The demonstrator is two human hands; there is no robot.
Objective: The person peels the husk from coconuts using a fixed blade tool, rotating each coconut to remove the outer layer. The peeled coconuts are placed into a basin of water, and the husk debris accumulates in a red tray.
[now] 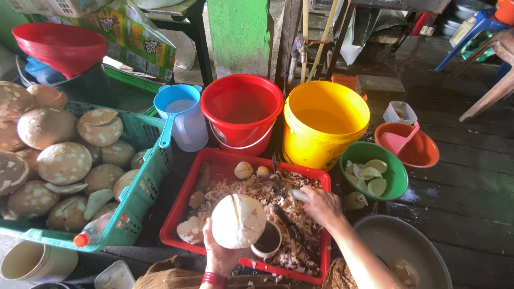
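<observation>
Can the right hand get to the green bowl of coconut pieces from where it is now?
Probably yes. The right hand rests on the shavings in the red tray, and the green bowl sits just beyond it, open-topped and uncovered.

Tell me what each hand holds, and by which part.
Left hand holds a peeled coconut from below. Right hand rests in the shavings of the red tray; its hold cannot be told.

The left hand (218,256) holds up a round, pale peeled coconut (238,220) over a red rectangular plastic tray (184,200) littered with brown husk shavings (257,192). The right hand (320,205) rests in the shavings, closed on something whose dark end sticks out. Beyond stand a red plastic bucket (242,113), a yellow plastic bucket (324,124) and a green bowl (393,171) of white coconut pieces; a green crate (144,182) of coconuts sits left.
</observation>
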